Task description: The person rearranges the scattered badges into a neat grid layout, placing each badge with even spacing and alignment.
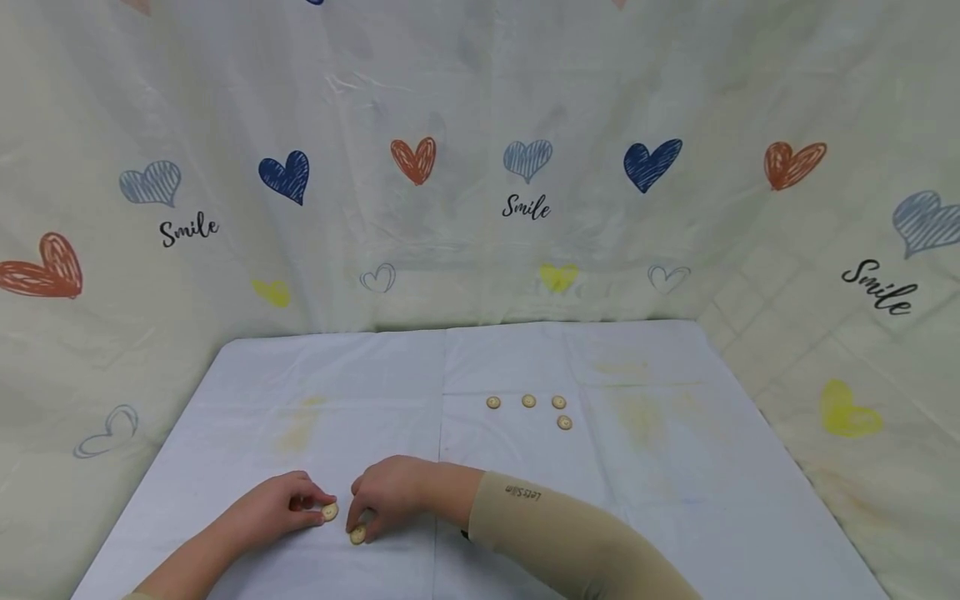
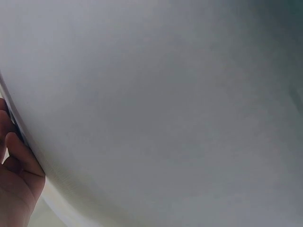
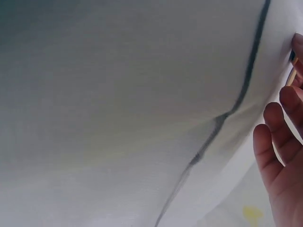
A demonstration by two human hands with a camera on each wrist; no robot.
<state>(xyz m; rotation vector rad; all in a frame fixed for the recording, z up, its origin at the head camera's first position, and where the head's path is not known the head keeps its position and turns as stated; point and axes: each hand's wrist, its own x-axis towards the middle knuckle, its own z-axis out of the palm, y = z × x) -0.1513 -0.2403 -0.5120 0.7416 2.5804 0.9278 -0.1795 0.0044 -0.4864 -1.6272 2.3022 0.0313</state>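
In the head view my left hand (image 1: 272, 510) pinches a round wooden button (image 1: 330, 512) between thumb and fingertips, low over the white-covered table. Just right of it, my right hand (image 1: 393, 497) reaches in from the right and holds a second wooden button (image 1: 357, 534) between thumb and fingers, close to the cloth. The two buttons are a small gap apart. The left wrist view has only part of my left hand (image 2: 19, 177) at its edge, its button hidden. At the edge of the right wrist view, my right hand (image 3: 284, 137) has a thin light rim of a button (image 3: 291, 76) between its fingertips.
Farther back, right of the middle, several more wooden buttons (image 1: 528, 401) lie on the white tablecloth (image 1: 360, 383). Three form a rough row, with one just in front of the row's right end. A curtain printed with hearts (image 1: 465, 242) hangs behind the table.
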